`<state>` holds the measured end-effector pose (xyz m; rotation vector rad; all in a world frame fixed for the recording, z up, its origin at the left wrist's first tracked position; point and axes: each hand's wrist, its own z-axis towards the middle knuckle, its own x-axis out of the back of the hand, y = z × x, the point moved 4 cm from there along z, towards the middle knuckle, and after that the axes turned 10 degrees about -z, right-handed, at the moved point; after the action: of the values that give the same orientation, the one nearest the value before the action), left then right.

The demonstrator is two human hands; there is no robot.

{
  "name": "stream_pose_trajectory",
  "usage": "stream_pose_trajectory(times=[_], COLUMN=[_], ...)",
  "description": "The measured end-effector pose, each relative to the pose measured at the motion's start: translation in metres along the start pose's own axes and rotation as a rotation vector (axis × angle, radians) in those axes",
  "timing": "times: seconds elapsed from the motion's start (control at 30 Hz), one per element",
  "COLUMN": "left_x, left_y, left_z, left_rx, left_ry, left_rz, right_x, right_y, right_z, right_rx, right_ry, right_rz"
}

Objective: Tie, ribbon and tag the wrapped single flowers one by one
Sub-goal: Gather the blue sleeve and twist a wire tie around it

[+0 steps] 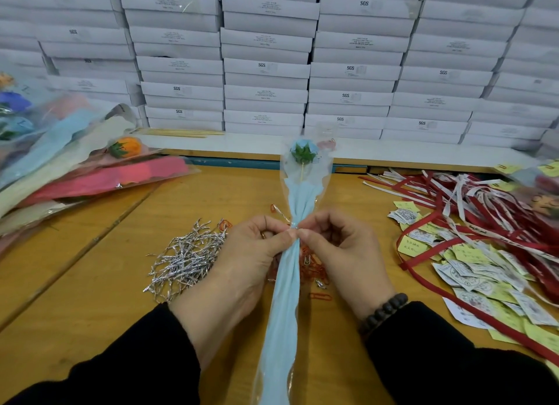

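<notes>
Your left hand (257, 247) and right hand (335, 247) each pinch the silver twist tie (292, 227) at the gathered neck of the blue wrapped flower (298, 211), which lies lengthwise on the counter (99, 283) so the neck sits between both thumbs. The tie appears partly twisted. Spare ties (184, 259) lie close left and ribbons (472, 211) right, leaving room only along the stem.

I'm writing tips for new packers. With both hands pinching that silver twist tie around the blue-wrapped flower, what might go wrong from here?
The twist tie may slip from the fingertips, since left hand and right hand pinch only its short ends. Overtwisting could tear the wrapped flower at its gathered neck.
</notes>
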<state>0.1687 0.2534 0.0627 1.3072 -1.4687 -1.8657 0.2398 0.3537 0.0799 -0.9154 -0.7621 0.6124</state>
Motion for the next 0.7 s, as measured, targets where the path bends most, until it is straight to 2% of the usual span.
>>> stream_pose_trajectory(times=[0.27,0.6,0.7], left_x=[-0.0045,-0.0071,-0.0068], left_y=[0.0008,0.0070,0.0077], left_z=[-0.0034,-0.0055,-0.0062], left_rx=[0.001,0.029,0.004], left_ry=[-0.012,-0.059,-0.043], left_rz=[-0.015,0.057,0.070], right_x=[0.0020,0.0029,0.0033], right_y=[0.0028,0.0028,0.0061], right_z=[0.0014,0.0017,0.0026], right_rx=[-0.029,-0.019,-0.067], right_ry=[-0.022,-0.026,-0.019], right_rz=[0.018,-0.108,-0.006])
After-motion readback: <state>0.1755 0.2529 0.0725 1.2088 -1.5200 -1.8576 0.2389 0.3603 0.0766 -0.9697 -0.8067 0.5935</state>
